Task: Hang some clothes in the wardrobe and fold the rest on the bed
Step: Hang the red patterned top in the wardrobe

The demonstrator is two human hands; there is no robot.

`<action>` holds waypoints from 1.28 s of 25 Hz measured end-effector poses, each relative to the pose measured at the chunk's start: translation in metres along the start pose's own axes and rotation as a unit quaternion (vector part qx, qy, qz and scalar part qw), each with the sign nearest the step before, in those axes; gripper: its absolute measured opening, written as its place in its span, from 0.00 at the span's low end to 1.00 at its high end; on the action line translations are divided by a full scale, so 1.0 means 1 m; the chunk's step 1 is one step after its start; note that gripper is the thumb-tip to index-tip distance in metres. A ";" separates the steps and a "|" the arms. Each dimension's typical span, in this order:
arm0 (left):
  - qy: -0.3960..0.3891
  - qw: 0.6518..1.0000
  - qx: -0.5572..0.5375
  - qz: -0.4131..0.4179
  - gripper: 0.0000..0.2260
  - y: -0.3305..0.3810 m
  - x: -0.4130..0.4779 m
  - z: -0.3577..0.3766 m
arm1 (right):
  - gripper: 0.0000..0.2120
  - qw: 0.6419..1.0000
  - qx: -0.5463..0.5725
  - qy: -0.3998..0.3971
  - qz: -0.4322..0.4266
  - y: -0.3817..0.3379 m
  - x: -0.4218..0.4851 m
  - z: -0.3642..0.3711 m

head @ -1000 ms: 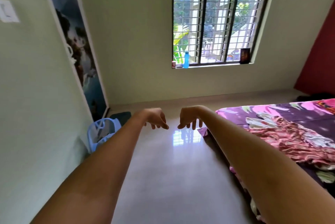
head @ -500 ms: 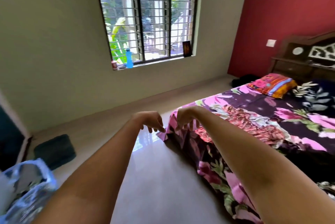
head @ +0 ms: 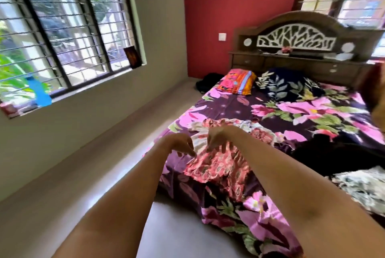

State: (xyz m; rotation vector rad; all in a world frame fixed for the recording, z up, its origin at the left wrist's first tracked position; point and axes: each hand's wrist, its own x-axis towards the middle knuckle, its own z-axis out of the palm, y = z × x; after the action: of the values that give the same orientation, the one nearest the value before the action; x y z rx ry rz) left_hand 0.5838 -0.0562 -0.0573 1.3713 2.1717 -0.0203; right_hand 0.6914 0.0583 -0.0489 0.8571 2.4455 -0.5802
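Note:
Both my arms stretch forward over the near left corner of the bed (head: pixel 235 107), which has a dark purple floral sheet. My left hand (head: pixel 180 144) and my right hand (head: pixel 218 137) hang side by side with fingers drooping loosely, holding nothing. Just beneath and beyond them a crumpled pink and red patterned garment (head: pixel 220 166) lies on the sheet, reaching the bed's edge. A black cloth (head: pixel 325 153) lies to its right, and a white and dark patterned garment (head: pixel 362 186) sits at the right edge. The wardrobe is out of view.
A barred window (head: pixel 62 28) fills the left wall, with a blue bottle (head: pixel 39 90) on its sill. Bare floor (head: pixel 87 184) runs between that wall and the bed. A wooden headboard (head: pixel 302 38), an orange pillow (head: pixel 237 81) and a dark leaf-print pillow (head: pixel 285 84) are at the far end.
The view has swung right, from the wardrobe door and blue basket to the bed. My hands, still drooping and empty, now hover over the pink garment instead of the floor.

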 end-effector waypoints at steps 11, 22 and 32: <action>-0.027 0.992 0.041 0.116 0.17 0.042 0.241 -0.116 | 0.12 0.994 0.070 0.029 0.085 0.126 0.165 -0.130; -0.083 0.967 0.110 0.214 0.17 0.064 0.449 -0.181 | 0.19 0.968 0.144 0.008 0.206 0.211 0.277 -0.211; -0.139 0.938 0.162 0.273 0.18 0.094 0.618 -0.207 | 0.20 0.939 0.219 0.013 0.266 0.287 0.377 -0.246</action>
State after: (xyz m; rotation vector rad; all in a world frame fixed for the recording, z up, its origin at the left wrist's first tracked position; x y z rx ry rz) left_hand 0.3740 0.5620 -0.1453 1.9855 1.5430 -0.3527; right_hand 0.5487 0.5657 -0.1317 1.6409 1.9895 -0.9121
